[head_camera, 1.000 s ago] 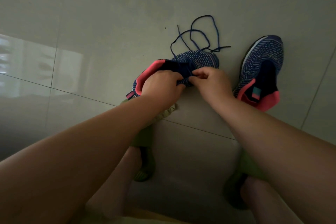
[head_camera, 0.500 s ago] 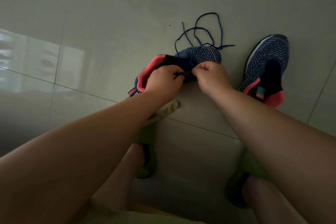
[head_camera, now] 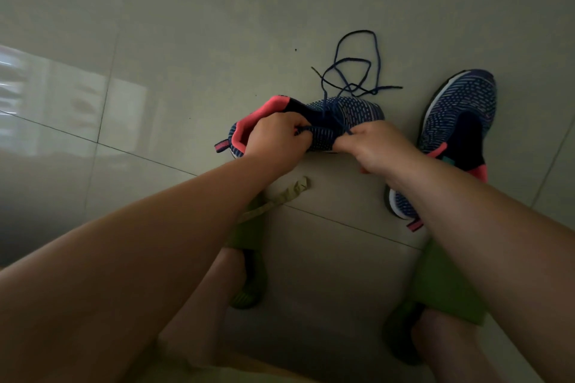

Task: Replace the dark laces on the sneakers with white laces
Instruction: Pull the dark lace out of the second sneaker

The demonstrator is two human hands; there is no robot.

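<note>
Apart now, both hands: left hand [head_camera: 277, 137] and right hand [head_camera: 371, 146] each pinch the dark lace [head_camera: 357, 71] across the shoe [head_camera: 348, 112], loose loops trailing beyond the fingers.

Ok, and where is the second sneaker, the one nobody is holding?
In the head view the second sneaker lies on the tiled floor at right, just beyond the right hand, toe pointing away, beside the held sneaker.
</note>
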